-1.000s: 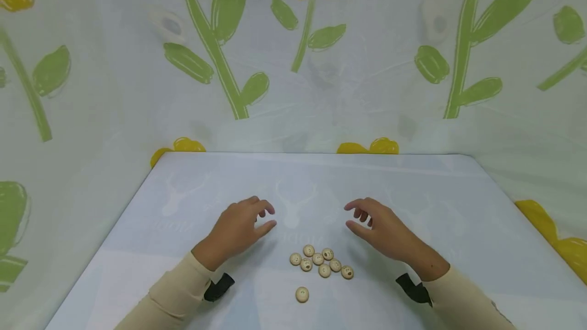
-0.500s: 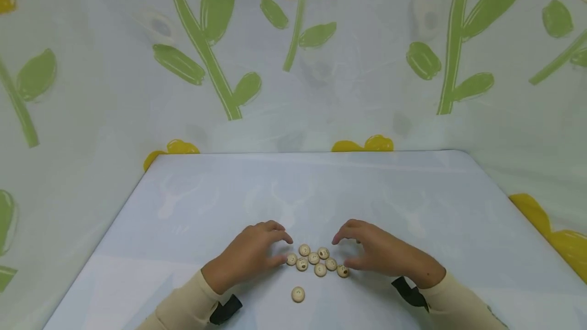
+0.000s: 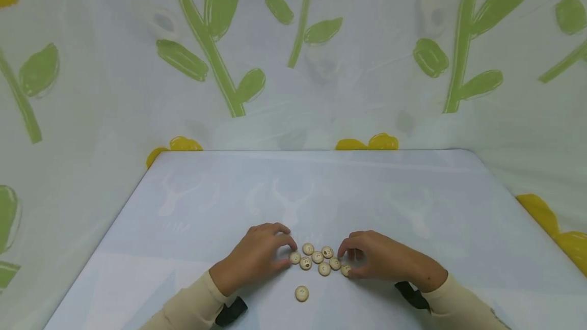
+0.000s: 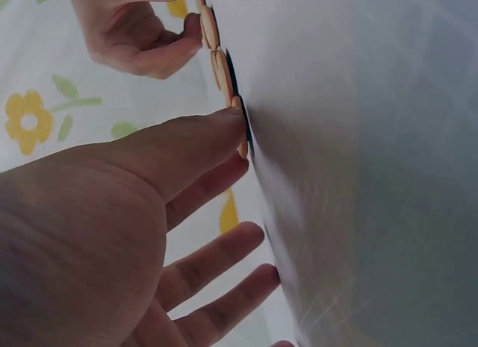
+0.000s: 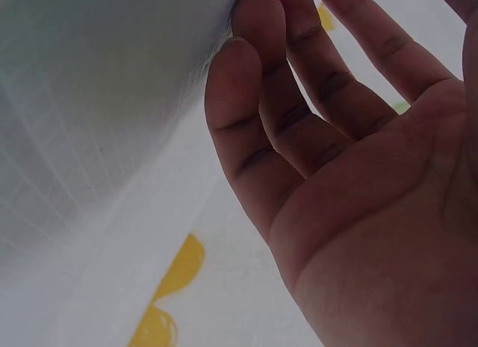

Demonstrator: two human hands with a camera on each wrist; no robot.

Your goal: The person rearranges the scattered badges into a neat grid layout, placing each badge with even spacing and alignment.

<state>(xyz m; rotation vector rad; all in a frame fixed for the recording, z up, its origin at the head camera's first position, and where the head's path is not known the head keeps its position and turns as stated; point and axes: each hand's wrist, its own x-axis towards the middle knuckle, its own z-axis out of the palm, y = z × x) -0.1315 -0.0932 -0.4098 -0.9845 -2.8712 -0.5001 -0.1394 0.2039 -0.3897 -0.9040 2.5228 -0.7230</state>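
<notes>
Tabletop (image 3: 348, 187): nine buttons (image 3: 317, 257), two hands (image 3: 258, 253)

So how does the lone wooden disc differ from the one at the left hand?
The lone disc sits apart from the cluster, while the left-end disc sits at the cluster's edge. No hand touches the lone disc; the left-end disc lies between thumb and index finger of the left hand. Both are pale, round and on the table.

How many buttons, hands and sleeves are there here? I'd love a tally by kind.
Pale round buttons: 9 (8 grouped together, 1 lying apart, nearer the person)
Left hand and right hand: 2
Beige sleeves: 2
Total: 13
</notes>
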